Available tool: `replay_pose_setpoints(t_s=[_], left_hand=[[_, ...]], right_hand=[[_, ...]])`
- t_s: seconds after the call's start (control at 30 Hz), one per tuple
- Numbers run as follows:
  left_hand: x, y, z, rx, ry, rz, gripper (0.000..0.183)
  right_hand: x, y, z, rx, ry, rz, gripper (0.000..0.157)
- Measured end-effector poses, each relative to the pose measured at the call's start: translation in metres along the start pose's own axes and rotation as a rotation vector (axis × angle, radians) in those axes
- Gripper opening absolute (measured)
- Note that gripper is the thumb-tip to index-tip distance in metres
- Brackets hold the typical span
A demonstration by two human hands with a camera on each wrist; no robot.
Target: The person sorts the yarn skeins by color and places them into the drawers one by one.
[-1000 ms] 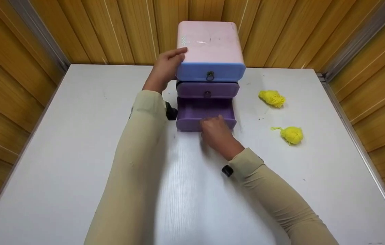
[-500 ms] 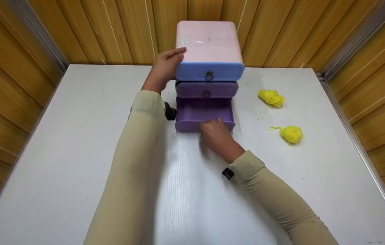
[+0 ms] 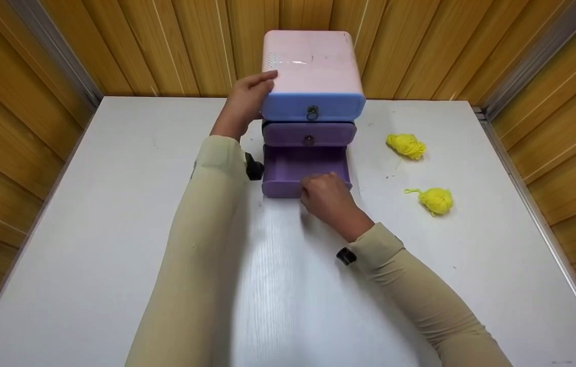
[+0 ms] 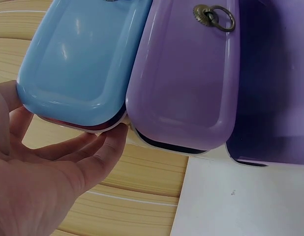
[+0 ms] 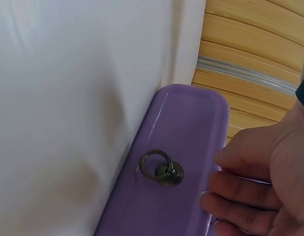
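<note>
A small drawer cabinet (image 3: pixel 313 61) has a pink top, a blue top drawer (image 3: pixel 288 108) and a purple middle drawer (image 3: pixel 288 134). Below them, the purple bottom drawer (image 3: pixel 281 188) is pulled out, its visible inside bare. At the cabinet's upper left side, my left hand (image 3: pixel 247 102) grips the top tier, thumb above and fingers along the side. My right hand (image 3: pixel 329 199) is at the bottom drawer's front, its loosely bent fingers by the upper rim. In the right wrist view, the brass ring pull (image 5: pixel 154 164) hangs apart from the fingers.
Right of the cabinet, two yellow yarn bundles lie on the white table (image 3: pixel 114 229): a longish skein (image 3: pixel 406 146) and a round ball (image 3: pixel 436 201) with a loose end. Wood-patterned walls (image 3: pixel 206 46) enclose the back and sides.
The bottom drawer came out slightly toward me between the first two frames. Since then my right hand has shifted a little up and right at its front. My left hand stays on the cabinet.
</note>
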State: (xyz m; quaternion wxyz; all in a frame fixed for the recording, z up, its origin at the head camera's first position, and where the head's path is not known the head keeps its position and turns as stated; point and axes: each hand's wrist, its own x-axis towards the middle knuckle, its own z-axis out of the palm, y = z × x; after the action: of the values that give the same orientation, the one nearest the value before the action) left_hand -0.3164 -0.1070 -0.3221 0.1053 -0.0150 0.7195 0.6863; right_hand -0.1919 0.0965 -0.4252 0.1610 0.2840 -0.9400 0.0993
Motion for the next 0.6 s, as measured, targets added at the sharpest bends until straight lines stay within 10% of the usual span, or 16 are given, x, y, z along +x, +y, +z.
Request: replay_pose_setpoints(t_s=[0.6], left_hand=[[0.000, 0.001, 0.000, 0.007, -0.003, 0.011, 0.034]], right_hand=[[0.001, 0.034, -0.018, 0.098, 0.088, 0.050, 0.019]])
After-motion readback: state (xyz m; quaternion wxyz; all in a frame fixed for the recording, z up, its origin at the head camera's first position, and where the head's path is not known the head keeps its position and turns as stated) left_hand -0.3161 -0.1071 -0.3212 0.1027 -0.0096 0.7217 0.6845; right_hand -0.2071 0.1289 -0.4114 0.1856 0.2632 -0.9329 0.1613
